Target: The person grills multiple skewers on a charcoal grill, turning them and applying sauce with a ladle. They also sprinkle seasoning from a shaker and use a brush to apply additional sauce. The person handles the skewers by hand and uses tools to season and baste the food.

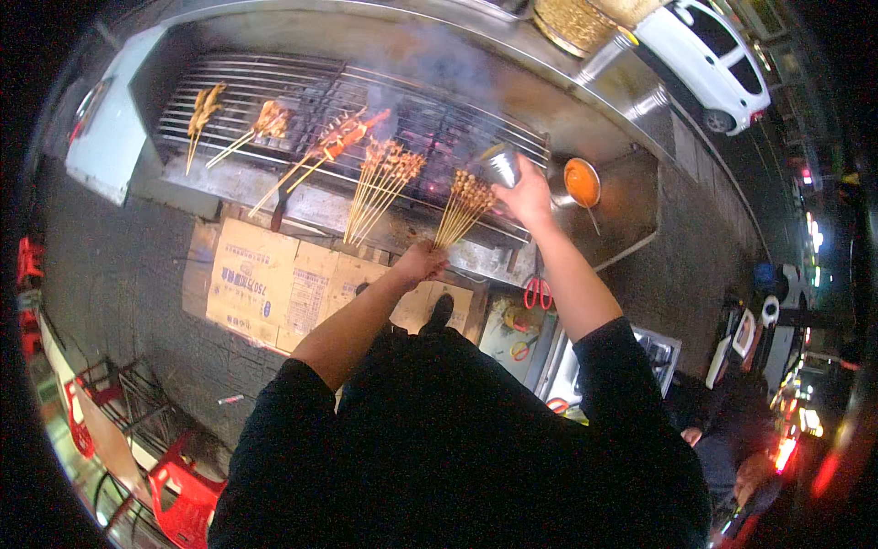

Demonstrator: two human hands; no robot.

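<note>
My left hand (421, 263) grips the lower ends of a fanned bundle of bamboo skewers (458, 218), whose meat-laden tips lie over the right part of the charcoal grill (254, 68). In my right hand (529, 195) is a metal shaker can (502, 166), tilted just above and to the right of those tips. Left of the held bundle, a second fan of meat skewers (388, 168) rests on the bars. Farther left lie longer skewers with reddish pieces (346, 134), a pair with browned meat (271, 121) and a small group (204, 110) near the grill's left end.
Smoke rises from glowing coals. A bowl of orange sauce (582, 182) with a thin handle stands right of the grill. Red-handled scissors (538, 294) hang at the front edge. Flattened cardboard (254, 281) covers the ground by my feet. Another person (730, 439) is at lower right.
</note>
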